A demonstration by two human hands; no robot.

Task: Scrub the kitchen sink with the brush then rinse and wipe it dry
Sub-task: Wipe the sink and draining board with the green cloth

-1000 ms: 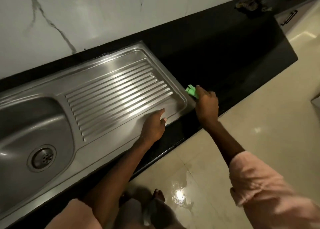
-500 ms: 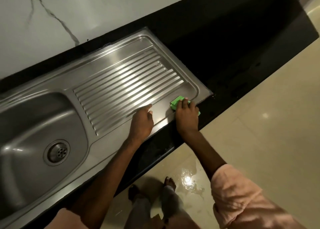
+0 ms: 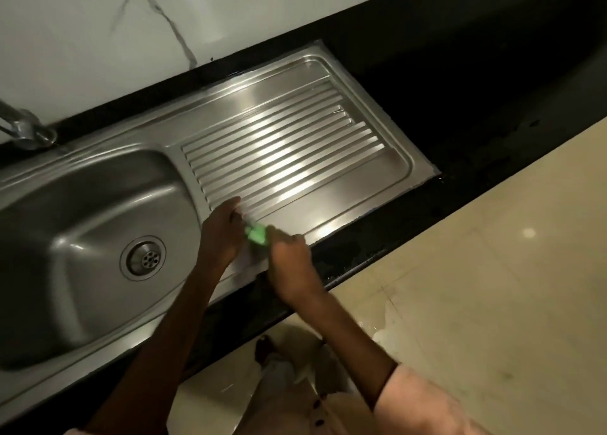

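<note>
The right hand (image 3: 289,257) grips the green brush (image 3: 257,234) on the sink (image 3: 295,158) drainboard's front edge; the left hand (image 3: 221,231) rests flat beside it, fingers relaxed. Scrubbing is under way; the basin likely comes next.

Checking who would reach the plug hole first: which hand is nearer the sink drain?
Left. The left hand rests on the draining board just right of the basin, closer to the drain. The right hand, holding the green brush, is farther right along the front edge.
</note>
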